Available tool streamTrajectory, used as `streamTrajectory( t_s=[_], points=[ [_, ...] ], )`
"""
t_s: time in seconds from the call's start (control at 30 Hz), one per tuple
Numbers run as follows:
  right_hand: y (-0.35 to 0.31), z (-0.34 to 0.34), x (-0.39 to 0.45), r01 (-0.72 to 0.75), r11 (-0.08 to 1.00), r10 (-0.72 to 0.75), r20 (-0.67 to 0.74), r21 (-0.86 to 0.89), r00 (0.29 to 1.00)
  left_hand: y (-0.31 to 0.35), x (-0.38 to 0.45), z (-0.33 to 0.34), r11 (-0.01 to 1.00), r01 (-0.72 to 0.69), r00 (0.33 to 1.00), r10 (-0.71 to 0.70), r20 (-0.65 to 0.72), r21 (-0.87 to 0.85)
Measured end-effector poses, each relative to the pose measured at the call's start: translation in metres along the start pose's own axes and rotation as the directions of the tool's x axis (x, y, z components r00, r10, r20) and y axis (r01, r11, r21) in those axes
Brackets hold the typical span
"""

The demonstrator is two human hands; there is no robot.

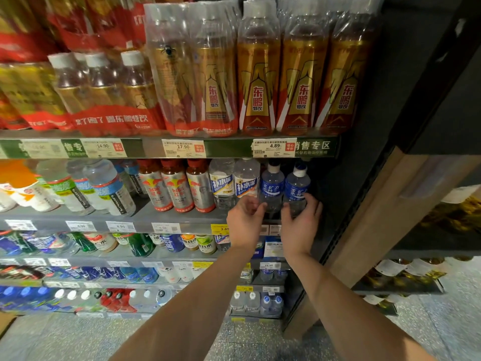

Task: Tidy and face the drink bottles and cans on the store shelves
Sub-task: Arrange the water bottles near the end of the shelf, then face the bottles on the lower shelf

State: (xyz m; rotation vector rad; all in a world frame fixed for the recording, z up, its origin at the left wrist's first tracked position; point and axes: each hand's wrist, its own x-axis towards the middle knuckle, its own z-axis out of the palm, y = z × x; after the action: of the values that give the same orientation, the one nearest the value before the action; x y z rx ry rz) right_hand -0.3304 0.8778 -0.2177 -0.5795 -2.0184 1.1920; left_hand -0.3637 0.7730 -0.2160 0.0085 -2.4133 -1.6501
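While both arms reach up to the second grey metal shelf [182, 220], the left hand [244, 220] curls its fingers around the left clear blue-labelled water bottle [272, 188] and the right hand [299, 225] grips its twin, the right clear blue-labelled water bottle [296, 187]. Both bottles stand upright at the row's right end, directly ahead of the hands, each hand nearest its own. Dark end panel [364, 178] just right, so little side room.

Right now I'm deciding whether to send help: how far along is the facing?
Done: the gold-labelled bottles up top face front. In hand: left hand and right hand grip the two blue-labelled clear bottles. Left: the tilted white-capped bottles and the jumbled lower shelves.
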Motion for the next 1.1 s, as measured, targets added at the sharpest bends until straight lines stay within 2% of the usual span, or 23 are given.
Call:
streamTrajectory(
  t_s=[0.23,0.47,0.77,0.97,1.1],
  points=[
    [-0.03,0.023,-0.03,0.099,0.995,-0.101,0.127,0.02,0.987,-0.015,0.005,-0.053,0.999,-0.043,0.998,0.043,-0.043,0.01],
    [-0.062,0.066,-0.083,0.128,0.99,-0.137,0.214,0.058,0.967,-0.041,0.004,-0.135,0.996,-0.033,0.999,0.034,0.01,-0.081],
    [-0.047,0.104,-0.179,0.046,0.999,-0.045,0.179,-0.002,0.983,-0.124,-0.02,-0.221,0.999,-0.004,0.987,0.01,0.163,-0.038],
    [-0.011,0.117,-0.217,-0.074,0.993,0.089,0.169,-0.096,0.982,-0.166,-0.037,-0.229,0.999,0.037,0.972,-0.039,0.232,0.015],
    [0.011,0.129,-0.222,-0.089,0.991,0.107,0.18,-0.104,0.978,-0.196,-0.04,-0.215,0.993,0.093,0.976,-0.104,0.193,0.066]
  ],
)
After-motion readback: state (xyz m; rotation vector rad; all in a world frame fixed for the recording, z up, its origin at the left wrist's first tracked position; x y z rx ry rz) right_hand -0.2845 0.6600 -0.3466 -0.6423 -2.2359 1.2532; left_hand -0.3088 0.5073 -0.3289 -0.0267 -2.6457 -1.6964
